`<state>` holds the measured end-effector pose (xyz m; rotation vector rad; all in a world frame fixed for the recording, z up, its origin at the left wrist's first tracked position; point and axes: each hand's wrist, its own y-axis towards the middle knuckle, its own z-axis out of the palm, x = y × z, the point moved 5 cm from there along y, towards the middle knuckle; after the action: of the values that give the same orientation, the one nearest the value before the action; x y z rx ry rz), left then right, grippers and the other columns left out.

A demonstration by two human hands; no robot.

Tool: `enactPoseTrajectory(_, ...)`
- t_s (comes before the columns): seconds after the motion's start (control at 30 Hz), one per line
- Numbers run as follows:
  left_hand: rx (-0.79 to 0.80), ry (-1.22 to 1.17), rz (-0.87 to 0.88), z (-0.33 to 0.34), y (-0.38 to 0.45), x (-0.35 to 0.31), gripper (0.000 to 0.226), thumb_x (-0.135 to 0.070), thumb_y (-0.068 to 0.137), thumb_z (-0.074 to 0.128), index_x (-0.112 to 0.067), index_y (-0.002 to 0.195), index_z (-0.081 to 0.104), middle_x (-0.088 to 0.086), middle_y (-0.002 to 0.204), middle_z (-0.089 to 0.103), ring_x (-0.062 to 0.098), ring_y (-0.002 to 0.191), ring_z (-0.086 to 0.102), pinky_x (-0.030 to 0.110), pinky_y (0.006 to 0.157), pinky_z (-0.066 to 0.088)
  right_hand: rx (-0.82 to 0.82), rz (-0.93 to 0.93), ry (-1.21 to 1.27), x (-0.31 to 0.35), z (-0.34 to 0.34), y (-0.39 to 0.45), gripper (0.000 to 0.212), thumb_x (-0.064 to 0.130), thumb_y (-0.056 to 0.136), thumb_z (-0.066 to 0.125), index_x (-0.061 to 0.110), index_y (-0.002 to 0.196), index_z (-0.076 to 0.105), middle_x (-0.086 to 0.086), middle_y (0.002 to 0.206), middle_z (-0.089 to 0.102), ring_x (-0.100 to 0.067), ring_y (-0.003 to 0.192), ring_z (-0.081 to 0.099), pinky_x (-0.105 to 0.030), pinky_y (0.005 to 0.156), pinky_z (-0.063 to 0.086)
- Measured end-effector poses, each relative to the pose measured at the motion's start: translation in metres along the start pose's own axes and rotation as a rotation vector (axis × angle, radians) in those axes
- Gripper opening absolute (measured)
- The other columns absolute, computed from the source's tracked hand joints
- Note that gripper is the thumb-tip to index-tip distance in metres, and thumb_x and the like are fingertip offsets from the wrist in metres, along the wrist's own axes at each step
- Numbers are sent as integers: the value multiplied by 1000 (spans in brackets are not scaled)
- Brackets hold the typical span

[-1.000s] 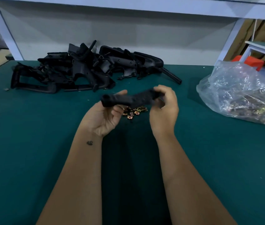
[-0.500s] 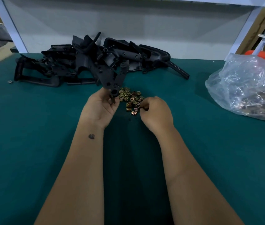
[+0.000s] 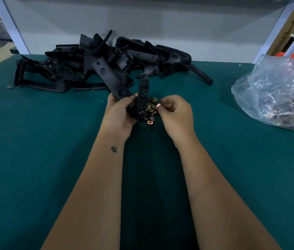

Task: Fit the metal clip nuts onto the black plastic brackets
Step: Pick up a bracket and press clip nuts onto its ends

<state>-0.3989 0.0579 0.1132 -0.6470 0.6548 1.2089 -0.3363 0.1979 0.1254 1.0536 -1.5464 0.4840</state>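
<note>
Green felt table (image 3: 34,141) fills the head view, both bare forearms reaching in from the bottom edge. Left hand (image 3: 119,114) grips a black plastic bracket (image 3: 113,78) by its lower end, thumb curled across the front; the bracket's long arm slants up and left, with a shorter perforated arm standing upright just right of the thumb. Right hand (image 3: 176,114) is curled, thumb and forefinger pinching one metal clip nut (image 3: 158,105), held just beside the bracket's short arm, not touching it as far as I can tell. Small heap of loose clip nuts (image 3: 151,107) lies on the felt between and behind the two hands, partly hidden by the bracket. Pile of black brackets (image 3: 92,69) sits tangled at the far side of the table, against the grey back panel (image 3: 160,20). One stray nut (image 3: 9,86) lies far left near the pile. Clear plastic bag (image 3: 276,94) holding more metal parts rests at the right edge, well apart from the hands.
</note>
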Motion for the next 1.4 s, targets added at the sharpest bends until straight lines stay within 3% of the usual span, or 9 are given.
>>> enactPoseTrajectory(0.07, -11, -3, 6, 0, 0, 1, 20, 0, 95, 56, -18, 91, 48, -1, 75, 70, 12, 69, 70, 30, 58, 56, 15, 72, 251, 1, 3, 0, 22, 7, 91, 63, 28, 95, 67, 8, 88, 67, 1, 79, 61, -13, 72, 48)
enactPoseTrajectory(0.23, 11, 35, 5, 6, -1, 5, 22, -6, 91, 67, -16, 98, 49, 8, 101, 67, 21, 87, 70, 36, 73, 58, 42, 250, 794, 1, 13, -2, 13, -5, 90, 62, 7, 89, 67, -10, 86, 71, -17, 78, 69, -24, 72, 57)
enactPoseTrajectory(0.4, 49, 67, -7, 10, -4, 9, 28, -6, 89, 69, -16, 104, 48, 10, 114, 66, 22, 98, 68, 38, 80, 58, 101, 335, 1029, -1, 18, -1, 13, -5, 90, 59, 7, 89, 62, -9, 82, 74, -18, 76, 72, -26, 68, 58)
enactPoseTrajectory(0.73, 57, 79, -26, 13, -9, 8, 29, -3, 91, 66, -15, 108, 45, 17, 127, 61, 24, 102, 65, 45, 96, 54, 146, 349, 1053, -3, 21, -1, 6, 0, 91, 61, 5, 88, 63, -10, 85, 74, -18, 80, 72, -27, 72, 58)
enactPoseTrajectory(0.93, 92, 81, -32, 14, -10, 9, 28, -4, 91, 66, -15, 106, 45, 9, 111, 64, 19, 93, 67, 41, 94, 54, 121, 347, 1011, -3, 19, -1, 9, -2, 90, 61, 6, 85, 63, -10, 82, 74, -17, 76, 72, -27, 69, 58)
enactPoseTrajectory(1.4, 109, 130, -24, 13, -8, 10, 27, -8, 92, 66, -18, 107, 45, 8, 112, 67, 18, 95, 69, 36, 87, 58, 103, 297, 945, 3, 14, -3, 15, -2, 92, 60, 5, 79, 63, -8, 77, 72, -17, 73, 71, -26, 69, 57)
